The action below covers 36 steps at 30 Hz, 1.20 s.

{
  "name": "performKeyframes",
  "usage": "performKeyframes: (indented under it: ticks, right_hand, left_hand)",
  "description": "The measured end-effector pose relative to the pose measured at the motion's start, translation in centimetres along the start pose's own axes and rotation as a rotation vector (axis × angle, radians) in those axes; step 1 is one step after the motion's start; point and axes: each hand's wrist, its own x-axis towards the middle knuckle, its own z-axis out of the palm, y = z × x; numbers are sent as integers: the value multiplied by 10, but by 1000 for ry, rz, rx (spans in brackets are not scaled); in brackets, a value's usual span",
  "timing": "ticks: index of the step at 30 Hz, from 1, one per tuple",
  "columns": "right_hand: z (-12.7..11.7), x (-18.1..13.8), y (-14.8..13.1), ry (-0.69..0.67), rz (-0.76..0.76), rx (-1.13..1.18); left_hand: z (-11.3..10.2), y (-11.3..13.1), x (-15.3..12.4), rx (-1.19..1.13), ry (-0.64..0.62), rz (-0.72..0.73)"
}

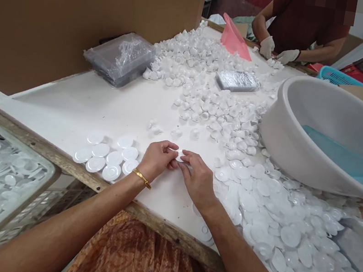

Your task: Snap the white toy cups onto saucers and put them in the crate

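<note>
Close to the table's front edge, my left hand [159, 158] and my right hand [198, 178] meet with closed fingertips on a small white plastic piece [180, 154]. Fingers cover much of this piece, so its exact shape is hidden. Left of my hands lies a group of small white plastic saucers [114, 158], set out flat in rough rows. Just beyond my fingers are a few small white cups [195, 133]. To the right of my right hand spreads a heap of loose white saucers [262, 196].
A pile of small white cups [214, 109] stretches back across the table [104, 100]. Wrapped clear plastic boxes [121, 58], a smaller wrapped pack [237, 81] and a large grey basin [275, 119] stand around. A crate [46, 173] of white pieces is lower left. A gloved co-worker [303, 31] works opposite.
</note>
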Motion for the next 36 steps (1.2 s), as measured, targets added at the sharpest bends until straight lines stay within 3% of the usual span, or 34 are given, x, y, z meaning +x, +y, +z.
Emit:
performKeyframes:
  ticks: [6, 12, 18, 23, 30, 36]
  right_hand:
    - [0, -2, 1, -49, -41, -163]
    - [-2, -4, 2, -105, -103, -328]
    - [-3, -3, -4, -63, -127, -446]
    - [-3, -4, -2, -41, -163, -500]
    - [0, -9, 3, -49, -218, -486]
    - [4, -11, 2, -49, -190, -442]
  left_hand:
    - [-3, -5, 3, 34, 5, 25]
    - [-7, -7, 4, 313, 12, 105]
    - [7, 14, 19, 1030, 269, 587]
    - [18, 17, 48, 1415, 136, 783]
    - [16, 13, 51, 1493, -13, 809]
    - [17, 11, 58, 1481, -30, 778]
